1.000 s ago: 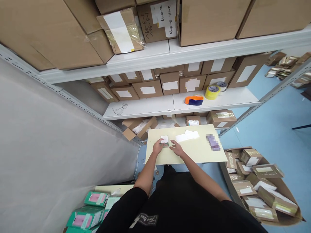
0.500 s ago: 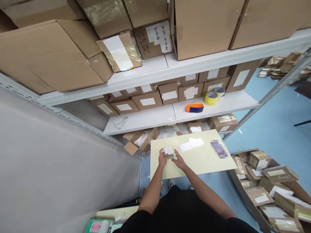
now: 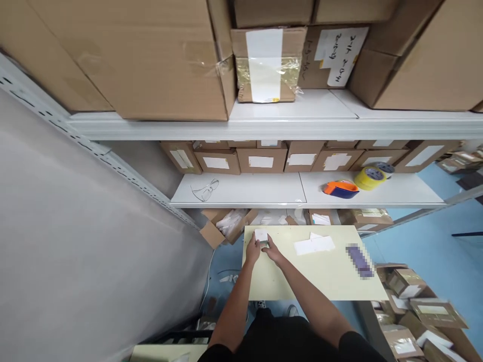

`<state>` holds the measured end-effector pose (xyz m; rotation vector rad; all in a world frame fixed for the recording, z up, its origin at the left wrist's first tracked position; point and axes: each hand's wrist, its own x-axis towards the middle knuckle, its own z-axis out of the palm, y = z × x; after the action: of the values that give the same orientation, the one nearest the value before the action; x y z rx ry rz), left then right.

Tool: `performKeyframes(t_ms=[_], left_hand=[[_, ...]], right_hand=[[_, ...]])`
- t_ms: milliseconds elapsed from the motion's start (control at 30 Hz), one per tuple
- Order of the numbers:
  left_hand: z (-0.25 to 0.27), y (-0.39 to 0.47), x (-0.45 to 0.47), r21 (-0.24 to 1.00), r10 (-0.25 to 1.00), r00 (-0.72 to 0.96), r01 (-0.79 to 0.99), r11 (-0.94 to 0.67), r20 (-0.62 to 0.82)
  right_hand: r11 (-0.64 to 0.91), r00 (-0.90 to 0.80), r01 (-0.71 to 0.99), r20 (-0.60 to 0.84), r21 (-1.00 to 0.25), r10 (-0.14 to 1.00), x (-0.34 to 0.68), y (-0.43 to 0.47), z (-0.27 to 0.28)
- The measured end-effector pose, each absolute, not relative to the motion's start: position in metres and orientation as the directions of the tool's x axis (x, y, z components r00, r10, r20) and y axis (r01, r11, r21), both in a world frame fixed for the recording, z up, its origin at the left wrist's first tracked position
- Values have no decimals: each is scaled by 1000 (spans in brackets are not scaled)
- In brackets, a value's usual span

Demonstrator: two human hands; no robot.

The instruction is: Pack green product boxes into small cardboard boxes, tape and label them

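Observation:
Both my hands are at a small box [image 3: 261, 236] with a white top and a green edge, near the left end of the pale yellow board [image 3: 302, 276]. My left hand [image 3: 252, 249] grips its left side, thumb at the front. My right hand [image 3: 272, 250] closes on the near right corner, with its fingertips partly hidden. What the box holds cannot be seen. Several white paper labels [image 3: 314, 245] lie on the board to the right of my hands.
A blurred purple object [image 3: 359, 260] lies at the board's right end. Behind stands a shelf [image 3: 256, 188] with glasses [image 3: 206, 191], an orange-and-blue tape dispenser [image 3: 341, 189], yellow tape rolls [image 3: 369, 178] and cartons. A large carton of parcels [image 3: 430, 314] sits at the lower right; a wall is left.
My right hand has come in from beside the small box and closed on its right side. The camera view has turned, shifting the shelf and board in the picture.

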<state>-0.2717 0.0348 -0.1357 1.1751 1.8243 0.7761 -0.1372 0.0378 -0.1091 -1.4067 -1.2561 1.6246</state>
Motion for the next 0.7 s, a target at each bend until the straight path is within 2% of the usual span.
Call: performKeyframes(t_ms=[167,300,500,700], left_hand=[[-130,59,-307,852,937,-191,392,346,-293],[-128,50,-311,843,930,-224,400,360,-291],[-113,42,-304,856,929,-369,491,160,37],[-66,87,-251,942,984,-172,335,7,54]], right_hand=[[-402,-226,128,-422,-906,878,-164,58,-110],[-507,-109,160,-526,-847,844,-137,49,-118],[-446,91,137,-438,-884,895,-51,15,-123],[-393,351,137,-326,-909,878,51,-22,-123]])
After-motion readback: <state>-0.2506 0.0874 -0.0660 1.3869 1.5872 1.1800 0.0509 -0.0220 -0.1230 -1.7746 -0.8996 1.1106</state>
